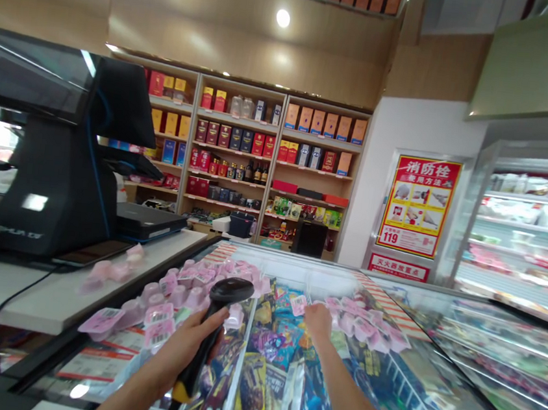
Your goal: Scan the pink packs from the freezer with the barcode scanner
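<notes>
My left hand (191,340) is wrapped round the handle of a black barcode scanner (230,290), its head pointing to the right. My right hand (319,322) is closed over the freezer, with a small pink cup (298,305) pinched at its fingertips, a barcode label on the cup's lid. On the freezer's glass top lie two groups of similar pink cups. The left group (159,317) spreads behind and beside the scanner; the right group (364,322) lies just beyond my right hand.
A black checkout terminal (55,188) stands on the white counter (24,299) at left, with a few blurred pink cups (113,271) near it. Beneath the glass lie colourful wrapped packets (255,386). Shelves of boxes (235,136) and a red-and-yellow poster (418,207) are behind.
</notes>
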Demonstrator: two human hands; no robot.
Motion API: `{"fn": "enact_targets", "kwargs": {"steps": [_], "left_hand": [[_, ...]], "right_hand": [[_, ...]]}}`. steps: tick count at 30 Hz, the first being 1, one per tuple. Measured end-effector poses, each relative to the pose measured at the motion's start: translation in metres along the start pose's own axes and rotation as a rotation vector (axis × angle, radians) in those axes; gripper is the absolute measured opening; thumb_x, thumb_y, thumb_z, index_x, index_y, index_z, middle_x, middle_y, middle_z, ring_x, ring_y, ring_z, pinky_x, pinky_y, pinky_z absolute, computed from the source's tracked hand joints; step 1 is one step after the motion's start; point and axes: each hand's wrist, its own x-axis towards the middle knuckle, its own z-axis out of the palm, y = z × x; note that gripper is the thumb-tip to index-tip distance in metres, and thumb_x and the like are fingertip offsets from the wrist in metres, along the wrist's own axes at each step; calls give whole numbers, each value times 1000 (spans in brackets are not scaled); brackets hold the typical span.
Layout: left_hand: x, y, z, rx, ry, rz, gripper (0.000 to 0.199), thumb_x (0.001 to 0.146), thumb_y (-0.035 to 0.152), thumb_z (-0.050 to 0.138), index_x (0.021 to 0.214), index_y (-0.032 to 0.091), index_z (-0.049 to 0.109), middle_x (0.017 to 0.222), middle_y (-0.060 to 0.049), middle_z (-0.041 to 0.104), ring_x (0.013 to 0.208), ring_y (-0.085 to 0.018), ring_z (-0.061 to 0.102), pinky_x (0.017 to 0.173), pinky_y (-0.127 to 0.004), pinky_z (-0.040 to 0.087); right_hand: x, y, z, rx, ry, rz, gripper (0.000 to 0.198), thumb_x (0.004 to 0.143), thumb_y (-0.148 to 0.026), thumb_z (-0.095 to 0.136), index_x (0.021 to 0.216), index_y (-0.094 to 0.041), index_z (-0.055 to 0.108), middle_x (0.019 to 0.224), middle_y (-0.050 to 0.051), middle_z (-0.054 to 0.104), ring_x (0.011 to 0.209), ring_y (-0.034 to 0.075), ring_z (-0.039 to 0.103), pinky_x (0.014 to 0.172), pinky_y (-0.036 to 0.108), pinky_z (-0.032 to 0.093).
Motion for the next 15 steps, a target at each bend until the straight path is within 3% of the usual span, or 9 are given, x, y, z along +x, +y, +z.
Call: {"fn": "enact_targets", "kwargs": {"steps": [4, 11, 13, 15], "left_hand": [[-3, 3, -8, -39, 38, 8, 32, 64, 48, 54, 56, 18, 48, 43, 6, 48, 37, -7, 41, 39, -19, 31], [-8, 4, -17, -28, 36, -11, 32, 67, 47, 51, 56, 17, 46, 41, 6, 47, 36, -6, 39, 39, -18, 30], [-9, 3, -21, -37, 31, -23, 33, 65, 48, 53, 56, 17, 46, 41, 6, 47, 37, -7, 40, 39, -19, 31], [-8, 1, -24, -47, 30, -34, 34, 63, 49, 54, 55, 17, 46, 41, 6, 47, 36, -7, 41, 39, -19, 33]], "right_hand": [[6, 9, -16, -137, 19, 95, 19, 66, -24, 44, 60, -16, 61, 72, 14, 64, 76, 25, 59, 60, 29, 40], [7, 12, -31, -244, 6, 134, 23, 70, -23, 41, 79, -11, 59, 81, 16, 62, 80, 27, 57, 61, 33, 39], [3, 7, -31, -266, 65, 115, 26, 69, -22, 42, 88, -12, 57, 89, 16, 60, 87, 28, 54, 67, 36, 39], [-6, -5, -24, -258, 192, -3, 32, 67, -21, 44, 97, -14, 53, 102, 14, 55, 99, 28, 47, 76, 39, 35]]}}
